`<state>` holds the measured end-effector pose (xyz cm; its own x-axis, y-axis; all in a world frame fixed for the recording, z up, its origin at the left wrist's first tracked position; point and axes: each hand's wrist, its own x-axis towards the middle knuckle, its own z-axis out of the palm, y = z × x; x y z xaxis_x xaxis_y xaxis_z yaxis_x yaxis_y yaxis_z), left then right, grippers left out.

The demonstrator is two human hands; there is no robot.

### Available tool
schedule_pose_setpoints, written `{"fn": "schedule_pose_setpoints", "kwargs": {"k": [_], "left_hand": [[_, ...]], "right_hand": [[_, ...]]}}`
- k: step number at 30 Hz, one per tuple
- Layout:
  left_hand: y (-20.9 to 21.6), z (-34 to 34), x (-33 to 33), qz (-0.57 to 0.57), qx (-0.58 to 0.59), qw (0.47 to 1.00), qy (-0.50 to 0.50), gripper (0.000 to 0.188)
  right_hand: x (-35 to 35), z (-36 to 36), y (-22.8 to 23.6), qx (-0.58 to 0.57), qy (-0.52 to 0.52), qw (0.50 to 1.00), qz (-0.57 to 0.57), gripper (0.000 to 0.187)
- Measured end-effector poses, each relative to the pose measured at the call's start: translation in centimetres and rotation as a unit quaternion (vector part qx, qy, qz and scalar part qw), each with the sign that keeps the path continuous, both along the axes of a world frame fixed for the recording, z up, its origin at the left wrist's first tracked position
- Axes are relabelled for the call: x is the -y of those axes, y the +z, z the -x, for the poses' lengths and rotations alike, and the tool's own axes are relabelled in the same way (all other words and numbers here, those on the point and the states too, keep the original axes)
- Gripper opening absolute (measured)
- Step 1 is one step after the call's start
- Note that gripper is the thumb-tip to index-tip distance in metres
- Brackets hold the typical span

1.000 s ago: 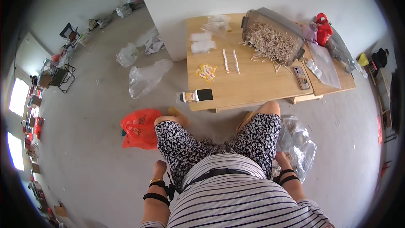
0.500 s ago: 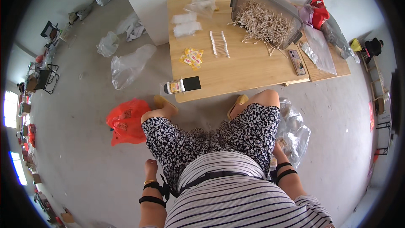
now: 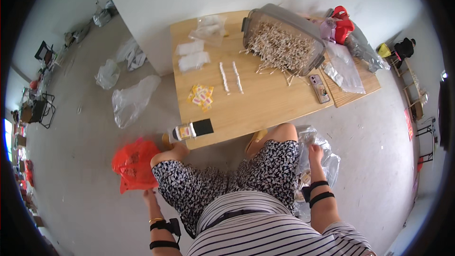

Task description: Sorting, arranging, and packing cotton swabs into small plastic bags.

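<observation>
My left hand [image 3: 149, 194] hangs by my left thigh, at the lower edge of a red plastic bag [image 3: 135, 166]; its fingers are too small and hidden to read. On the other side, my right hand [image 3: 314, 151] is closed at the upper part of a clear plastic bag [image 3: 332, 161] beside my right leg, with its fingers curled on the film. Inside that bag some brownish and white contents [image 3: 303, 180] show. On the table lies a neat row of cotton swabs [image 3: 238, 78], their white tips forming two lines.
A grey tub [image 3: 310, 26] lies tipped on the wooden table [image 3: 256, 114], spilling loose cotton swabs [image 3: 279, 47]. Yellow cards [image 3: 201, 96], a phone [image 3: 319, 89], white packs [image 3: 193, 60] and a small swab pack [image 3: 184, 132] on a black strip are around. Clear bags [image 3: 135, 99] litter the floor.
The view has shifted, so the table sits lower in it. My left hand has swung outward to the red bag. My right hand has moved forward along the clear bag.
</observation>
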<state>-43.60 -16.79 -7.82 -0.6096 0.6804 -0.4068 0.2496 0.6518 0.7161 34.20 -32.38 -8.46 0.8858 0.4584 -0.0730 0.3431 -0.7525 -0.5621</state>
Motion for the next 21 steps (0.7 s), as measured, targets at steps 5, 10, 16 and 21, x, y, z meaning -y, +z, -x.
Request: {"fn": "schedule_pose_setpoints", "kwargs": {"k": [5, 10, 16, 21], "left_hand": [[11.1, -8.8, -10.2, -0.248, 0.004, 0.958, -0.142, 0.019], [16.7, -19.7, -13.2, -0.224, 0.075, 0.935, -0.266, 0.018], [16.4, -28.4, -12.4, -0.102, 0.249, 0.85, -0.452, 0.025], [14.8, -27.4, -12.6, -0.075, 0.225, 0.848, -0.474, 0.029]], "right_hand": [[-16.3, 2.7, 10.4, 0.086, 0.173, 0.963, -0.187, 0.016], [-29.1, 13.2, 12.7, 0.021, 0.303, 0.93, -0.209, 0.014], [-34.9, 17.7, 10.6, 0.007, 0.354, 0.932, -0.081, 0.023], [-37.9, 18.5, 10.9, 0.019, 0.372, 0.927, -0.036, 0.028]]}}
